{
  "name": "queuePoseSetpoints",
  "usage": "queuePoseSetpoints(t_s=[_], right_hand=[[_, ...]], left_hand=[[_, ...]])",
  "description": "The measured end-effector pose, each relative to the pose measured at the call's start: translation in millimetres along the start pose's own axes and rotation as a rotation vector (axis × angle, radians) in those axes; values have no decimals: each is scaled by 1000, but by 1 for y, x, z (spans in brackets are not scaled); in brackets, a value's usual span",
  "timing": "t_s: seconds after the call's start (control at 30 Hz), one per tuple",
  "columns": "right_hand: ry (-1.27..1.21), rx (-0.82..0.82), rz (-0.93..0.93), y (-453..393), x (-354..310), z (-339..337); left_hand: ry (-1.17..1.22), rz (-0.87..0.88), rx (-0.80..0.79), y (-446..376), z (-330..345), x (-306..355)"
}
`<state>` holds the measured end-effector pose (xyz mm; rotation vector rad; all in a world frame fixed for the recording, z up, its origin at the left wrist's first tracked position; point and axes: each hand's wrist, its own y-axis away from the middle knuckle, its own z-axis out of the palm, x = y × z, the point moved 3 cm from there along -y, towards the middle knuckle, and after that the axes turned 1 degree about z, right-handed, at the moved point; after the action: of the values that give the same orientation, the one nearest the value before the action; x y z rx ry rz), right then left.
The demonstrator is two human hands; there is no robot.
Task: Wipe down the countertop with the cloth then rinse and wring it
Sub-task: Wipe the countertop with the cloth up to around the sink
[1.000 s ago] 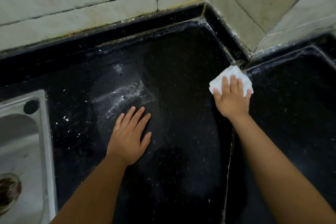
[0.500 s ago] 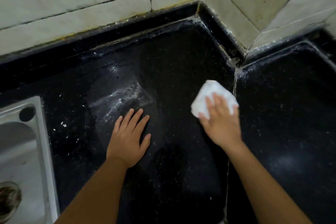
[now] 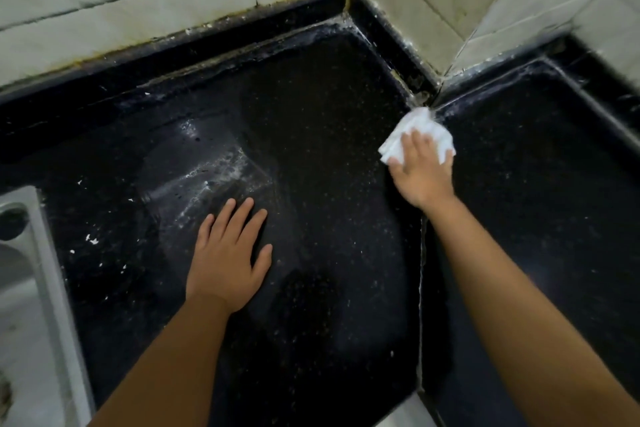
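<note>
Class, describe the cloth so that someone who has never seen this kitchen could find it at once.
Start at the black countertop and follow it back to where the tiled wall corner juts toward you. Just in front of that corner, over the seam between two slabs, lies the cloth under the right hand. It is the only crumpled white thing on the dark stone.

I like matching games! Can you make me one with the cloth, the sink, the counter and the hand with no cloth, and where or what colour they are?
Things:
1. cloth
2. sink
3. countertop
4. left hand

Descriptions:
A. black and speckled
B. shiny metal, at the left edge
C. flat on the counter, fingers spread
D. white, under the right hand

Pairs: 1-D, 2-B, 3-A, 4-C
</note>
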<state>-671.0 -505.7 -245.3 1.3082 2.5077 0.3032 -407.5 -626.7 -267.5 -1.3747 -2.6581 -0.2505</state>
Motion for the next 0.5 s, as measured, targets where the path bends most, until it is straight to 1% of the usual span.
queuePoseSetpoints(t_s=[0.1,0.17,0.23,0.27,0.33,0.4,0.47,0.5], right_hand=[[78,-19,-178,40,-18,19],[71,-21,-314,70,-21,28],[67,-43,-389,89,-10,34],[74,-41,-396,92,-1,34],[95,-30,-330,84,19,28],[93,4,-188,64,31,18],[79,-18,-35,40,26,10],[78,-34,13,30,16,8]], left_hand=[[9,-1,-3,1,0,0],[10,-1,-10,1,-1,1],[25,1,-17,0,-3,2],[34,-2,-19,0,-4,2],[44,-1,-17,0,-5,2],[48,3,-15,1,-5,2],[46,2,-11,1,-4,0],[39,6,-11,1,-4,0]])
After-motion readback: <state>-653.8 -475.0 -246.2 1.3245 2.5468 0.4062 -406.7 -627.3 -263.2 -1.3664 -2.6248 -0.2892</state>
